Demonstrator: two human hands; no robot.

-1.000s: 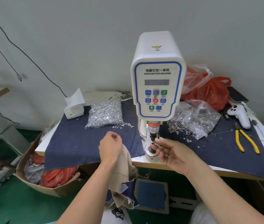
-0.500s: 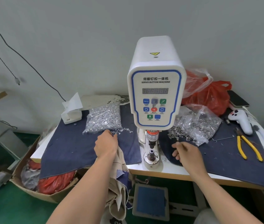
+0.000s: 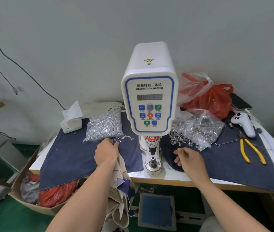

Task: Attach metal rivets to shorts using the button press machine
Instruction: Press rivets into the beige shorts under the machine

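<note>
The button press machine point(image 3: 149, 104), white with a blue-edged control panel, stands upright at the front edge of the table point(image 3: 171, 179); all positions below are given relative to it. Its lower die post point(image 3: 152, 160) sits bare on the base, with no fabric over it.

Left of the machine, the left hand point(image 3: 106, 152) lies on the dark blue denim cloth point(image 3: 69, 154). Its fingertips reach the loose rivets spilled at the mouth of the clear bag of rivets point(image 3: 105, 125); whether a rivet is pinched between them cannot be told. The beige shorts point(image 3: 118, 190) are gathered under this hand's palm and wrist and hang down over the table's front edge, left of the machine's base. How the hand has hold of the fabric is hidden.

Right of the machine, the right hand point(image 3: 189, 159) rests knuckles-up on the denim, fingers loosely curled, nothing visible in it. Just beyond it lies a second clear bag of metal rings point(image 3: 198, 129), some spilled toward the machine.

Further right are yellow-handled pliers point(image 3: 250, 151), a white handheld controller point(image 3: 243, 123) and a red plastic bag point(image 3: 215, 99). A tissue box point(image 3: 71, 121) sits far left. Below the machine, on the floor, is a blue foot pedal point(image 3: 156, 211).
</note>
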